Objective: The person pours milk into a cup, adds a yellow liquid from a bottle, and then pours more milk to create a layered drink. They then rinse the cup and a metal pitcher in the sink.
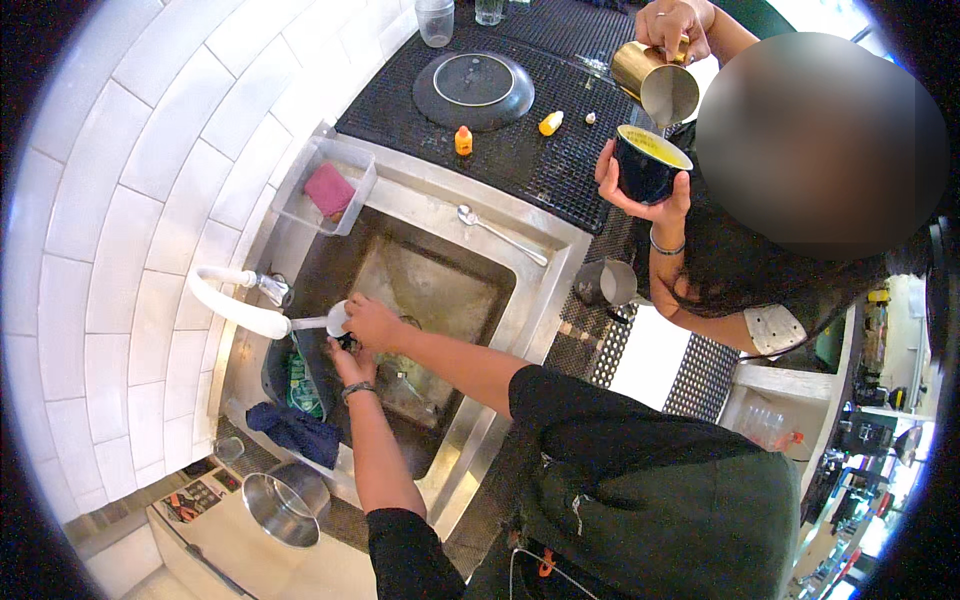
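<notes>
Both my hands are in the left part of a steel sink (520, 290). My right hand (373, 322) is curled around the round white nozzle (337, 318) at the end of a white bendable faucet hose (235, 305). Just below it, my left hand (350, 362), with a band on the wrist, grips a small dark item (345, 343) under the nozzle; what the item is I cannot tell. A green scrub pad (305, 385) lies in the basin beside my left hand.
A spoon (500, 235), a clear tub with a pink sponge (330, 190) and a blue cloth (295, 430) sit on the sink rim. A steel bowl (285, 505) stands lower left, a steel jug (607, 283) to the right. Another person pours from a gold pitcher (660, 85) into a dark cup (648, 160).
</notes>
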`<state>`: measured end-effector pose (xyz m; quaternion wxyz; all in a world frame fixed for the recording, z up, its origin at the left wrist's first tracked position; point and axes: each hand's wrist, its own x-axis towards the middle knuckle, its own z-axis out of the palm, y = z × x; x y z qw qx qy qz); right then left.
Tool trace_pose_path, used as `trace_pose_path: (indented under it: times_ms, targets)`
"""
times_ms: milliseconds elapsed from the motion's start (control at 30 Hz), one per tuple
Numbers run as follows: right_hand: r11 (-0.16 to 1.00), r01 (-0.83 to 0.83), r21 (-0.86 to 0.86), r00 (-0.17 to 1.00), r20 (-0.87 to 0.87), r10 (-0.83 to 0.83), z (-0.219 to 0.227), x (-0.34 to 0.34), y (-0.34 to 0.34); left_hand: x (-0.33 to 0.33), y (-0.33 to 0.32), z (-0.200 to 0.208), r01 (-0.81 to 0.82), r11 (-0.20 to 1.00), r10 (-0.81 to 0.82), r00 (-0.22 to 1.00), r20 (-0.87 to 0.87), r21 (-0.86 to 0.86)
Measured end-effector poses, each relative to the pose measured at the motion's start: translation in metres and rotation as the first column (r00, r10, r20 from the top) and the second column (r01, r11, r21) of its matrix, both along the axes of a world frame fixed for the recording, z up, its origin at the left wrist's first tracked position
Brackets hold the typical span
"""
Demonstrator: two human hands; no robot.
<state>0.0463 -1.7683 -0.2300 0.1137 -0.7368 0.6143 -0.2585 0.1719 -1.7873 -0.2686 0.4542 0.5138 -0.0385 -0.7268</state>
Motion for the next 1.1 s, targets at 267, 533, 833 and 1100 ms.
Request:
trace_pose_path:
  times_ms: [267, 533, 833, 1100]
  targets:
    - [0.919, 0.016, 0.394, 0.961, 0.248, -0.123, 0.008, -0.006, 0.010, 0.001, 0.016, -0.003, 0.137, 0.980, -0.084, 0.943, 0.321, -0.146]
    - [0.938, 0.187, 0.293, 0.772, 0.547, -0.325, 0.037, -0.031, 0.114, 0.024, 0.085, 0.042, 0.926, 0.259, 0.337, -0.354, 0.873, 0.275]
    - [0.798, 0.439, 0.413, 0.563, 0.566, -0.602, 0.131, -0.110, 0.247, -0.026, 0.122, 0.143, 0.904, 0.120, 0.472, -0.416, 0.777, 0.411]
    - [0.730, 0.511, 0.454, 0.429, 0.601, -0.674, 0.120, -0.167, 0.311, -0.128, 0.069, 0.156, 0.326, 0.907, -0.242, 0.921, 0.306, -0.265]
